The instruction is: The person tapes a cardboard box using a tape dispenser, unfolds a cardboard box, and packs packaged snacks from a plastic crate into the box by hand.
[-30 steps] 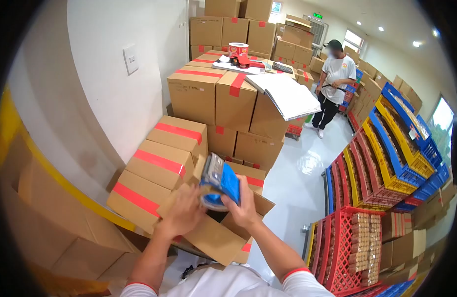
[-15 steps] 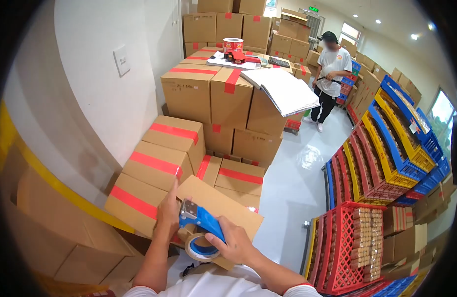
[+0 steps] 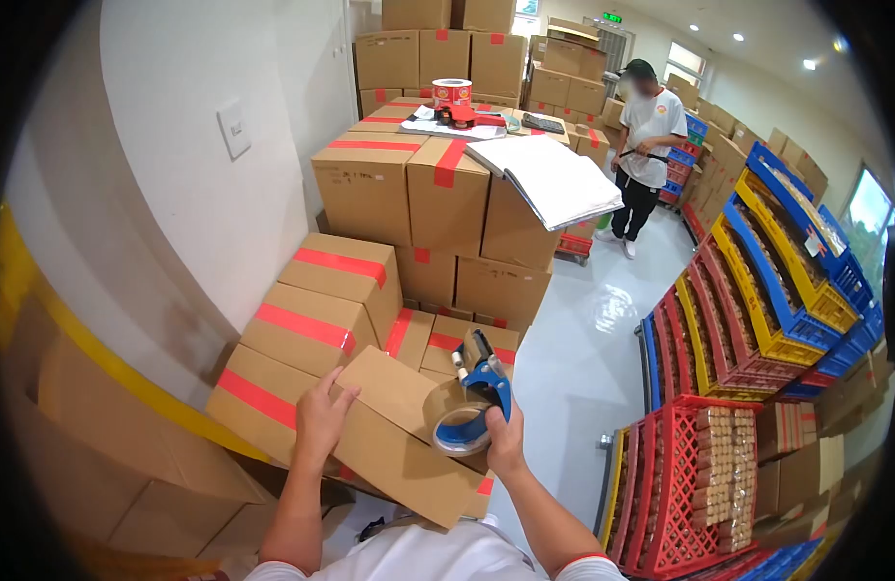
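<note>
My right hand (image 3: 507, 441) grips a blue tape gun (image 3: 498, 381) by its handle. It carries a wide roll of brown tape (image 3: 441, 407), and its metal and dark head points up and away from me. Beneath it, close to my body, is a plain cardboard box (image 3: 394, 455), tilted, with two panels meeting along a seam and no red tape visible on them. My left hand (image 3: 322, 416) holds this box at its left edge, thumb over the edge; some fingertips are hidden. Beyond lie closed boxes (image 3: 302, 326) sealed with red tape.
Stacked cartons (image 3: 365, 198) hold an open binder (image 3: 554, 179), a red tape dispenser (image 3: 462, 118) and a label roll (image 3: 451, 93). Crates of packed goods (image 3: 672, 484) stand right, a wall (image 3: 191, 165) left. Another person (image 3: 651, 126) stands on the floor beyond.
My right hand has moved right and up with the tape gun, turning its head upward and away. My left hand has shifted slightly down at the box edge, and more of the box shows.
</note>
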### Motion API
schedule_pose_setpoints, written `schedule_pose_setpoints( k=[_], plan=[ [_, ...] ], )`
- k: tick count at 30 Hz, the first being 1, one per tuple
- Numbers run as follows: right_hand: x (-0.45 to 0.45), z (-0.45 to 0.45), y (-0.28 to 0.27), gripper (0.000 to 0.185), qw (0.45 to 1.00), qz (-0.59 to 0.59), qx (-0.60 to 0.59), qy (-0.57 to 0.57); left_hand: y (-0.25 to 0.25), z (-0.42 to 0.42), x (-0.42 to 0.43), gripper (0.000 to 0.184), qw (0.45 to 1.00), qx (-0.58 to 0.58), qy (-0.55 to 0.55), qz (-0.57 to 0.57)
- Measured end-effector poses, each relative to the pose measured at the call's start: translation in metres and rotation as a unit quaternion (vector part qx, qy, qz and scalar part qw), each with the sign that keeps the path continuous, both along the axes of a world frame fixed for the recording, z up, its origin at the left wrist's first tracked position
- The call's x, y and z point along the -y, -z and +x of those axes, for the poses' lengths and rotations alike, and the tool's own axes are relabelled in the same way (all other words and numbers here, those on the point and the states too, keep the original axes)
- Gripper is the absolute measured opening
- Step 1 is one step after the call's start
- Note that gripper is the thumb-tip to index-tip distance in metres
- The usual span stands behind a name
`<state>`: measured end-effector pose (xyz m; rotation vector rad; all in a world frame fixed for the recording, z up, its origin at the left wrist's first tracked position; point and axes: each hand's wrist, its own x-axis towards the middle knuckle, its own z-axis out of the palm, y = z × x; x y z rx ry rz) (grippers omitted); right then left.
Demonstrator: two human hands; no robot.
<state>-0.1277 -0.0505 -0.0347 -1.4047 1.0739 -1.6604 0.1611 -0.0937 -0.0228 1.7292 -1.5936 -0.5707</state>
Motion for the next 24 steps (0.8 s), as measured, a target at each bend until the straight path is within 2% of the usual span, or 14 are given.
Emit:
schedule_pose_setpoints(
  k=[2,4,6,9,11,13,16,19,20,21,22,24],
  plan=[
    [-0.001,-0.004,0.002,0.056,0.998,0.041,-0.017,-0.042,0.002,0.001,0.001,0.055,1.000,-0.009,0.000,-0.003],
    [-0.001,0.000,-0.001,0.054,0.998,0.056,-0.006,-0.039,0.007,0.004,0.003,0.055,0.999,0.029,-0.019,-0.007],
    [-0.001,0.001,-0.003,0.054,0.997,0.068,0.004,-0.034,0.007,0.004,0.001,0.053,1.000,0.010,-0.029,-0.002],
    [-0.004,-0.001,-0.003,0.056,0.991,0.108,0.060,-0.044,-0.016,-0.006,-0.004,0.049,0.998,-0.010,-0.057,0.031],
    [-0.004,-0.004,-0.006,0.060,0.999,0.022,-0.040,0.002,-0.019,-0.009,-0.003,0.048,0.995,-0.011,-0.077,0.058],
    [-0.006,-0.004,-0.005,0.063,0.999,0.014,-0.040,0.011,0.005,-0.003,-0.001,0.036,0.996,0.023,-0.074,-0.049],
    [-0.007,-0.002,-0.007,0.068,0.999,0.017,-0.038,0.010,0.019,0.001,0.002,0.037,0.995,-0.029,-0.067,-0.067],
    [-0.006,-0.002,-0.020,0.074,0.998,0.003,-0.062,0.010,0.018,-0.001,0.001,0.039,0.993,0.016,-0.062,-0.097],
    [-0.007,-0.001,-0.026,0.076,0.995,-0.020,-0.090,0.025,0.015,-0.002,0.000,0.039,0.993,0.016,-0.064,-0.098],
    [-0.010,-0.002,-0.029,0.076,0.995,-0.021,-0.090,0.023,0.010,-0.002,-0.003,0.042,0.996,-0.031,-0.068,-0.044],
    [-0.012,-0.005,-0.031,0.076,0.986,-0.048,-0.157,0.000,0.008,-0.002,-0.002,0.044,0.994,-0.078,-0.071,0.009],
    [-0.014,-0.001,-0.042,0.070,0.960,-0.133,-0.247,-0.002,0.009,-0.001,-0.001,0.043,0.994,-0.079,-0.075,0.004]
  ],
)
